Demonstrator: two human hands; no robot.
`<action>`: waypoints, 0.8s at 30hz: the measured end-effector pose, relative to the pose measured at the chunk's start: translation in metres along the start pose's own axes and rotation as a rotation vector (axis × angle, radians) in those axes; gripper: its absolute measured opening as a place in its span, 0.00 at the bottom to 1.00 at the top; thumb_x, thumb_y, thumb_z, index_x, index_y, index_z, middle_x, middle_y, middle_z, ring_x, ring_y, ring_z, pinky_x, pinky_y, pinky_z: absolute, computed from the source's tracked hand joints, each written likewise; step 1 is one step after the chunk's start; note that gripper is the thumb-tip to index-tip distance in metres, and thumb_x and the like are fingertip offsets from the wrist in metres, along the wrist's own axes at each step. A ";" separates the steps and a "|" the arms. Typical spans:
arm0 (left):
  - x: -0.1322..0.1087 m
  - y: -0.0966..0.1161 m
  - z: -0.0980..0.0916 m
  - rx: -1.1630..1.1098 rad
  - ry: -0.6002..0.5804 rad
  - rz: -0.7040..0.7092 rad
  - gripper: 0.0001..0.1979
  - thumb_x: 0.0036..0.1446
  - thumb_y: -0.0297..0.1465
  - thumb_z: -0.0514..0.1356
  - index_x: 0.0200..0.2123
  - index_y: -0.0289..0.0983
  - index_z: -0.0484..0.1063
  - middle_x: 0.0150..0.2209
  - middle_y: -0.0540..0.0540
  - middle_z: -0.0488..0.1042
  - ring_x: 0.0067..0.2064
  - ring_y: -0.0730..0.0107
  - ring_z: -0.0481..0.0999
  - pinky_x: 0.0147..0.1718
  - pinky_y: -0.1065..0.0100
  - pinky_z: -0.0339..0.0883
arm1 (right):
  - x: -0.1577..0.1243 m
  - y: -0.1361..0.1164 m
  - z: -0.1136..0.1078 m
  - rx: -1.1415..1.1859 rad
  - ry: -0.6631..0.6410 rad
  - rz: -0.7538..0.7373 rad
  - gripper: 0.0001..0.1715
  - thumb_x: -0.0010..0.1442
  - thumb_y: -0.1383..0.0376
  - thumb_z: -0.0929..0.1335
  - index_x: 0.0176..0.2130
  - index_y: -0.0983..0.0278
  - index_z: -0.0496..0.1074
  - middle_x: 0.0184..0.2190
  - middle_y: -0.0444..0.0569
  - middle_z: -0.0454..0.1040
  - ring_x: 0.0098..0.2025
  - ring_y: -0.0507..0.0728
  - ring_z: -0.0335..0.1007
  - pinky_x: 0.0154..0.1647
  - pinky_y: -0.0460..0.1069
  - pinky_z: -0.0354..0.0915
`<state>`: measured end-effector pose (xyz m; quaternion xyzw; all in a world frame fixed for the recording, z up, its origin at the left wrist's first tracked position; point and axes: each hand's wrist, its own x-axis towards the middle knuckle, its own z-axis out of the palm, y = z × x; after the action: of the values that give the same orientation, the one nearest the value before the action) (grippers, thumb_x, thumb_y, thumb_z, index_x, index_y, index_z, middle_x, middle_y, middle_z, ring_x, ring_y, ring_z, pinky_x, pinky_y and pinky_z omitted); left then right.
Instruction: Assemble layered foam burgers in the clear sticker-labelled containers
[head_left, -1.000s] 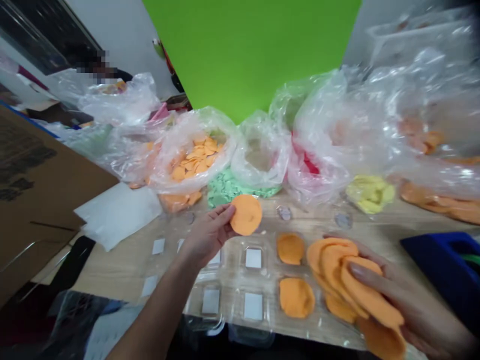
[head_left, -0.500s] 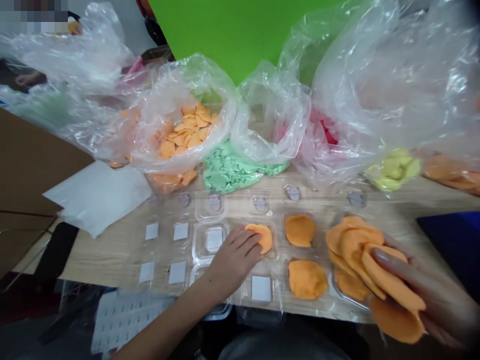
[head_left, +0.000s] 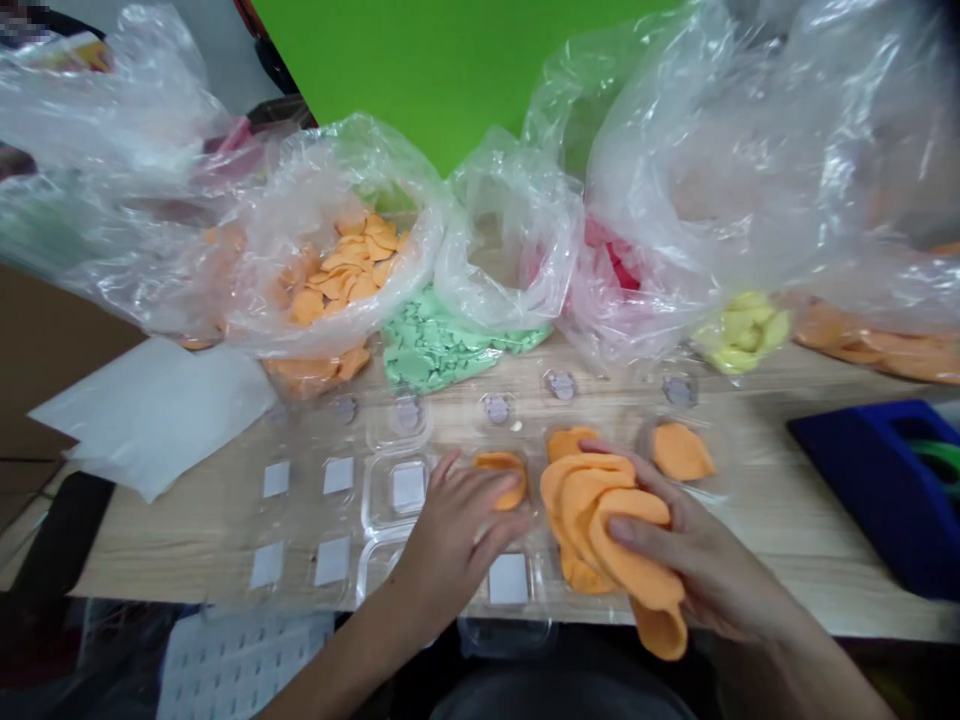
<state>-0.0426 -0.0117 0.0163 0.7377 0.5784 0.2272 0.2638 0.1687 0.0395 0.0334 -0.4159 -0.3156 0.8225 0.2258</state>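
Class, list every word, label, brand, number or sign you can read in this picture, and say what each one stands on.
Nothing can be read: the white square labels in the clear plastic trays show no legible text, being blank or too blurred to tell, and no marking can be read on the blue plastic box.
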 end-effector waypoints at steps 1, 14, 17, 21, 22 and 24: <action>0.004 0.007 -0.006 -0.153 0.022 -0.096 0.15 0.59 0.35 0.50 0.48 0.40 0.64 0.48 0.44 0.70 0.50 0.65 0.68 0.54 0.54 0.53 | 0.000 -0.001 0.003 -0.068 -0.028 -0.013 0.34 0.50 0.63 0.71 0.54 0.51 0.56 0.50 0.42 0.66 0.45 0.52 0.66 0.42 0.44 0.64; 0.017 0.018 -0.009 -1.306 0.277 -0.577 0.07 0.56 0.33 0.55 0.33 0.36 0.69 0.33 0.49 0.72 0.36 0.73 0.71 0.35 0.73 0.65 | 0.004 0.004 0.014 -0.084 -0.069 -0.021 0.26 0.50 0.63 0.70 0.49 0.56 0.64 0.41 0.44 0.71 0.40 0.52 0.68 0.38 0.45 0.66; 0.010 0.016 -0.014 -1.172 0.533 -0.520 0.07 0.55 0.34 0.55 0.35 0.37 0.68 0.34 0.49 0.72 0.36 0.73 0.72 0.35 0.73 0.65 | 0.002 0.004 0.014 -0.105 -0.047 -0.009 0.26 0.49 0.62 0.70 0.49 0.57 0.65 0.42 0.45 0.70 0.41 0.53 0.67 0.38 0.46 0.65; -0.020 0.016 -0.021 -0.691 0.360 -0.477 0.06 0.54 0.33 0.57 0.35 0.40 0.69 0.30 0.52 0.73 0.34 0.75 0.72 0.33 0.76 0.65 | -0.003 0.004 0.001 -0.075 0.084 0.000 0.25 0.49 0.61 0.70 0.48 0.57 0.65 0.41 0.44 0.71 0.38 0.52 0.68 0.36 0.43 0.65; -0.029 0.016 -0.022 -0.564 0.213 -0.455 0.04 0.54 0.32 0.57 0.34 0.41 0.70 0.30 0.53 0.73 0.33 0.75 0.72 0.32 0.76 0.65 | -0.004 0.005 -0.004 -0.062 0.116 0.009 0.25 0.49 0.61 0.70 0.48 0.57 0.65 0.40 0.44 0.71 0.38 0.51 0.68 0.35 0.42 0.65; -0.044 0.017 -0.022 -0.369 -0.015 -0.401 0.04 0.56 0.31 0.55 0.34 0.42 0.70 0.31 0.53 0.74 0.33 0.75 0.73 0.31 0.77 0.65 | -0.007 0.005 -0.011 -0.045 0.179 0.026 0.24 0.49 0.60 0.70 0.47 0.57 0.65 0.38 0.44 0.71 0.37 0.52 0.68 0.34 0.42 0.66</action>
<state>-0.0545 -0.0549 0.0427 0.5495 0.6598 0.2663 0.4379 0.1808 0.0352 0.0286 -0.4969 -0.3072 0.7775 0.2329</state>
